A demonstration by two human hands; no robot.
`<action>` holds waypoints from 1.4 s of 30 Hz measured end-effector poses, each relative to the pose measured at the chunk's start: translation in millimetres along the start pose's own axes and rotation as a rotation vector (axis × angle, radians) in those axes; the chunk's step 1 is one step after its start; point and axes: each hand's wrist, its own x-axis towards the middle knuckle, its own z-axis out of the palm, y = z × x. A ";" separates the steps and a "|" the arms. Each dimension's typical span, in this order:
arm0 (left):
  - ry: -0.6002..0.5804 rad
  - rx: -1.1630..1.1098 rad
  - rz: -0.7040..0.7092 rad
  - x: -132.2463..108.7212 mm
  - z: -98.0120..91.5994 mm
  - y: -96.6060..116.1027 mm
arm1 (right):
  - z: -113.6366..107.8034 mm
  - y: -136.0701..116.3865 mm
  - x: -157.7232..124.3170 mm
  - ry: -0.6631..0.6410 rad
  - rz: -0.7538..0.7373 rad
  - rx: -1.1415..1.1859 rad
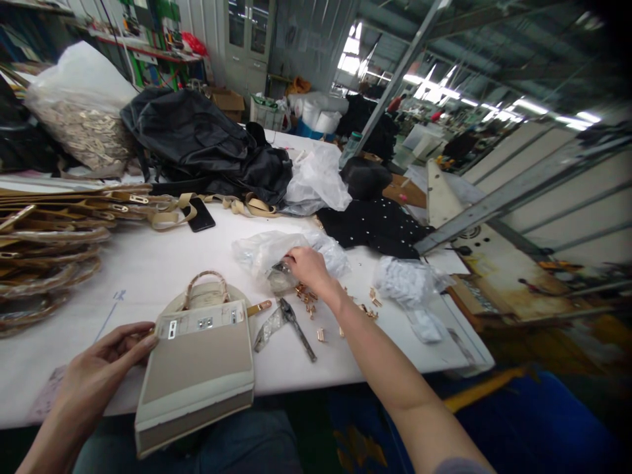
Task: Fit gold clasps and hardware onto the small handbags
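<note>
Thumb and fingers of the left hand (pixel 111 355) close on the left upper edge of a grey-beige handbag (pixel 202 368), while the right hand (pixel 309 266) has its fingertips bunched at the mouth of a clear plastic bag (pixel 259 250); whether they grip anything there I cannot tell. The handbag lies tilted at the near edge of the white table (pixel 182 253), handle away from the person, its base jutting over the lap. Judging by this pose, the step in hand is picking out a small part while the handbag is steadied; the next move seems to call for a sure fingertip pinch, clear of the loose gold-coloured pieces (pixel 310 306) and the dark metal tool (pixel 299 329) nearby. The left wrist bends inward, low beside the handbag; the right forearm stretches diagonally forward across the table, hand angled down.
</note>
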 end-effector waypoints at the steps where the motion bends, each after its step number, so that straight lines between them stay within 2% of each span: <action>1: 0.004 0.001 0.000 -1.3 0.5 2.5 | -0.6 0.6 0.7 0.010 0.012 0.003; 5: 0.013 -0.021 -0.006 -6.4 1.6 12.5 | -5.2 5.1 1.8 0.007 -0.002 0.011; 12: 0.008 0.049 -0.007 -6.5 0.1 9.7 | -6.9 15.8 0.7 -0.057 -0.253 0.016; 15: -0.005 0.011 -0.033 -7.2 0.9 8.4 | -4.5 13.8 4.0 -0.062 -0.245 -0.028; 19: 0.002 -0.011 -0.030 -8.1 1.6 8.7 | -6.6 10.4 9.5 0.011 -0.167 -0.036; 23: -0.001 -0.029 -0.019 -7.6 1.3 6.7 | -16.0 4.2 -2.0 0.016 -0.143 -0.032; 25: -0.014 -0.066 -0.009 -7.5 0.7 5.3 | -21.2 -4.9 -20.3 0.087 -0.130 -0.016; 27: -0.014 -0.099 -0.007 -7.5 0.2 4.5 | -24.7 -19.7 -46.2 0.226 -0.123 0.037; 29: -0.010 -0.123 -0.010 -7.2 -0.2 4.2 | -24.4 -39.3 -76.0 0.306 -0.175 0.143; 33: -0.036 -0.192 -0.003 -6.8 -1.8 3.0 | -8.5 -82.9 -128.8 0.168 -0.404 0.387; 35: -0.055 -0.198 0.009 -8.2 -3.7 3.0 | 4.4 -101.4 -144.2 0.139 -0.452 0.462; 38: -0.057 -0.108 0.054 -12.8 -6.9 5.5 | 21.6 -120.3 -152.1 0.153 -0.452 0.494; 42: -0.027 -0.006 0.115 -18.5 -9.0 9.8 | 35.0 -130.9 -149.8 0.181 -0.461 0.452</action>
